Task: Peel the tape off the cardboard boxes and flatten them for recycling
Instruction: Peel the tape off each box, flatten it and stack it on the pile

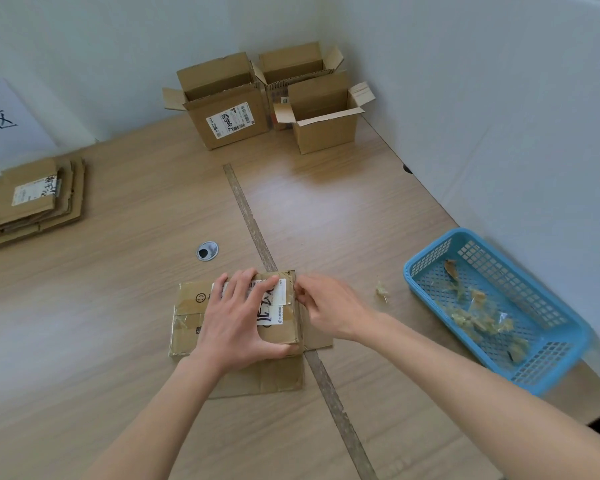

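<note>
Cardboard box [187,323] w/ tape on it sits on the wooden table [118,289], near the front edge, just left of the dark strip [253,226] running down the tabletop. A loose flap lies flat on the table at its near side. Left hand [238,322] lies flat on top of the box over the white label [274,299], fingers spread and nearly straight, pressing down, thumb along the near right corner. Right hand [326,306] is at the box's right edge, fingers curled, tips pinched together at the far right corner; looks like tape but can't tell for sure.

Blue basket [548,372] at right holds crumpled tape scraps [482,317]; one scrap [381,291] lies on the table between box and basket. Three open boxes [229,119] stand at the far wall. Stack of flattened boxes [32,199] at far left.
</note>
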{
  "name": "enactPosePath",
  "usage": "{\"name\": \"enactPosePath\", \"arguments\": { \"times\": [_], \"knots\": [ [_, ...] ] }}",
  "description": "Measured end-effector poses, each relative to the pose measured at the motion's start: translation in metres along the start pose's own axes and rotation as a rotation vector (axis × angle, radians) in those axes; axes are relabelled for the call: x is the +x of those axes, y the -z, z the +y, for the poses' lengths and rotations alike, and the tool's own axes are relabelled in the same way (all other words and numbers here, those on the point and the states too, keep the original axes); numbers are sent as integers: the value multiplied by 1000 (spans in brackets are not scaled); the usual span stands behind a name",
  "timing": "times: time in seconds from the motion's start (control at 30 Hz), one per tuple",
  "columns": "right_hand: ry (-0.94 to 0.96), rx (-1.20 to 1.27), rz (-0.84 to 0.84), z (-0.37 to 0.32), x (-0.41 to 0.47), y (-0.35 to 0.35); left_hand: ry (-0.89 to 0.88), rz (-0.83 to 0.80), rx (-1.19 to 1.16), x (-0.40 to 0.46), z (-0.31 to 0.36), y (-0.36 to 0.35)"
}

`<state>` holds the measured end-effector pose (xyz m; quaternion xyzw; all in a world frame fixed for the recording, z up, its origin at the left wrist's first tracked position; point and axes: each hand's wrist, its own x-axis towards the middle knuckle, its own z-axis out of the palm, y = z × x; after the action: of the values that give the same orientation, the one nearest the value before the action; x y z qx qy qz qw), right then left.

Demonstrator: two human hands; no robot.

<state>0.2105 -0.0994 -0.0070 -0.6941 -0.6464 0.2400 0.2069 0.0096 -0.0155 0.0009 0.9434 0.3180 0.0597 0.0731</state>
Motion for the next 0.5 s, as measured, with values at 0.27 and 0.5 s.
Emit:
{"name": "enactPosePath", "arguments": {
  "times": [0.27,0.5],
  "knots": [
    [-136,313,169,17,-5,10,15,-1,8,3,2,1],
    [-109,561,235,17,-13,-23,16,0,9,3,1,-2]
  ]
}}
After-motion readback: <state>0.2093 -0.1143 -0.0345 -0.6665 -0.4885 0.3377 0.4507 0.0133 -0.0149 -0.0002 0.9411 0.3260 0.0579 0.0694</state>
